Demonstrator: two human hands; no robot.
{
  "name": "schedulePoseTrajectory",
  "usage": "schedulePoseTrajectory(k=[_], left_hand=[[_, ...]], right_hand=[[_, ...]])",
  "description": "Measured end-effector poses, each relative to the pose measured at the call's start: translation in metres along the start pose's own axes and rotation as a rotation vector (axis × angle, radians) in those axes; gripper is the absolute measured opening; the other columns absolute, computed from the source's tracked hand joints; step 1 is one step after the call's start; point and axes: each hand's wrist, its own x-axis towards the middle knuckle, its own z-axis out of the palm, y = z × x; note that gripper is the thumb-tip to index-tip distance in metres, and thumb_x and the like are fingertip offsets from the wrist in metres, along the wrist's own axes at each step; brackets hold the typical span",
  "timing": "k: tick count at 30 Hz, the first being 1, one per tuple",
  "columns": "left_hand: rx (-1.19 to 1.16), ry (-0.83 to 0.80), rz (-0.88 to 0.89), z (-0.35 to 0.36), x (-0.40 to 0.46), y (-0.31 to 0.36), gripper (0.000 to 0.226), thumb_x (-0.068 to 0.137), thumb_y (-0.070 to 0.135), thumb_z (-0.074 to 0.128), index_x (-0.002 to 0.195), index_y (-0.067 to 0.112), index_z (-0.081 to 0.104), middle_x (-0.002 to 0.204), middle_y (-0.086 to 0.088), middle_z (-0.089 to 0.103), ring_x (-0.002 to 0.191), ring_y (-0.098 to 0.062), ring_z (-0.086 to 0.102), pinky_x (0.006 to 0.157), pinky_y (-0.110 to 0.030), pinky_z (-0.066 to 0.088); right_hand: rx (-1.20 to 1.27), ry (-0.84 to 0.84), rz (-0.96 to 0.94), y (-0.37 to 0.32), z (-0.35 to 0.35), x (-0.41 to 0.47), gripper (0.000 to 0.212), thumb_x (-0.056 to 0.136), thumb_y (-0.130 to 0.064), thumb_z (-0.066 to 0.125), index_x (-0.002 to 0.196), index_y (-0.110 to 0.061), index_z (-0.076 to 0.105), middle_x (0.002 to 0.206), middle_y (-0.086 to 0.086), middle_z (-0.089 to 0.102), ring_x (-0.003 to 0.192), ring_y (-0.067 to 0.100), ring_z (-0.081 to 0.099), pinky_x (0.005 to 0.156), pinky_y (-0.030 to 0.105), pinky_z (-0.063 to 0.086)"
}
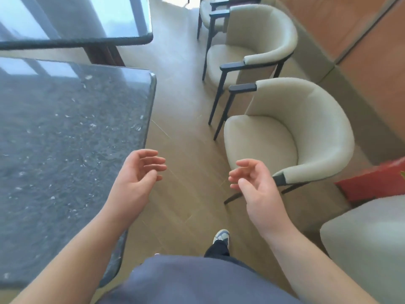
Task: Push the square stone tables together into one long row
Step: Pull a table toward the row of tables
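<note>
Both hands — the left hand and right hand — hung loose, gripping nothing, beside the near stone table, best pushed squarely toward the far table across the gap.

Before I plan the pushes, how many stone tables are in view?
2. The near stone table is at the left beside the person; the far stone table is beyond it, with a gap between them. Others may lie outside the frame.

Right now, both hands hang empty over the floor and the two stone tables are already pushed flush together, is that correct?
Not quite: the head view shows a strip of floor between the near table and the far table. The left hand and right hand are indeed empty.
</note>
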Motion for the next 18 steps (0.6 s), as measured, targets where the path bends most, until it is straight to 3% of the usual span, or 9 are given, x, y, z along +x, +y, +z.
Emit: schedulePoseTrajectory(k=[7, 12, 18], left_hand=[[0.023, 0.16, -0.072, 0.041, 0.0, 0.013, 0.044, 0.099, -0.012, 0.044, 0.118, 0.025, 0.057, 0.11, 0.001, 0.07, 0.104, -0.014, 0.07, 0.088, -0.034, 0.056], [0.008, 0.3, -0.087, 0.04, 0.027, 0.018, 0.044, 0.099, -0.012, 0.042, 0.118, 0.025, 0.058, 0.11, 0.0, 0.071, 0.105, -0.014, 0.07, 0.087, -0.032, 0.058], [-0.036, 0.361, -0.082, 0.024, 0.1, 0.014, 0.043, 0.099, -0.012, 0.043, 0.117, 0.024, 0.058, 0.108, 0.005, 0.071, 0.104, -0.014, 0.069, 0.088, -0.033, 0.057]], right_hand=[[0.028, -0.216, -0.033, -0.018, -0.03, 0.084, 0.033, 0.084, -0.009, 0.044, 0.112, -0.02, 0.058, 0.091, -0.007, 0.068, 0.09, 0.012, 0.066, 0.085, 0.028, 0.054], [0.003, -0.334, -0.036, -0.023, -0.014, 0.135, 0.037, 0.094, 0.009, 0.043, 0.112, -0.019, 0.059, 0.091, -0.007, 0.068, 0.09, 0.012, 0.066, 0.086, 0.03, 0.057], [-0.029, -0.409, -0.05, -0.038, 0.024, 0.212, 0.037, 0.092, 0.005, 0.043, 0.111, -0.022, 0.059, 0.09, -0.011, 0.069, 0.091, 0.01, 0.066, 0.085, 0.026, 0.056]])
